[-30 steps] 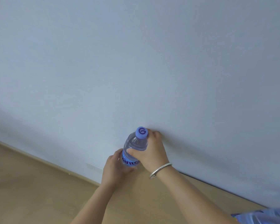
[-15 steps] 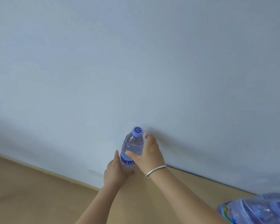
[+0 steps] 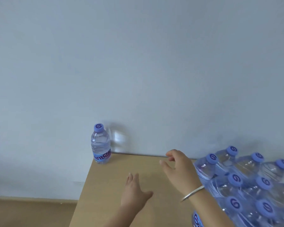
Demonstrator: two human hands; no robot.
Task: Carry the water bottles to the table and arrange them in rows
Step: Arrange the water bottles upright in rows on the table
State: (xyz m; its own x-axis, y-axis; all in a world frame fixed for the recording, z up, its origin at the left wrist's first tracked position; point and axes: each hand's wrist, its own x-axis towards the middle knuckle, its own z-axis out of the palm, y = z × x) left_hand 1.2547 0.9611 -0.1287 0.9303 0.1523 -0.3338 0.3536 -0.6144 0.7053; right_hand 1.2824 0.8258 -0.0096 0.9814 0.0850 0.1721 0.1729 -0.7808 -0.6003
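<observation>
A single water bottle (image 3: pixel 100 145) stands upright at the far left corner of the wooden table (image 3: pixel 121 167), close against the pale wall (image 3: pixel 138 63). Its cap (image 3: pixel 98 127) is lilac with a dark swirl mark, and a blue label wraps the lower body. A faint patch of light lies on the wall just to the right of the bottle. Neither hand touches this bottle.

The person's left hand (image 3: pixel 135 193) is over the middle of the table top, near side, with straight fingers spread and pointing toward the far edge. It holds nothing. Whether the palm rests on the wood or is just above it cannot be told.

The right hand (image 3: pixel 177 169) is farther right and a little farther away, above the table near its far edge. The fingers are loosely curled and the thumb is apart from them; the grip is wide and empty. A silver bangle (image 3: pixel 193 193) sits on the right wrist.

To the right of that hand, a shrink-wrapped pack of bottles (image 3: pixel 246 185) fills the near right part of the view. The caps match the single bottle's cap. The right forearm crosses in front of the pack's left side. The pack runs beyond the right and bottom edges of the view.

Left of the table, a tan floor (image 3: pixel 31 212) meets the wall.
</observation>
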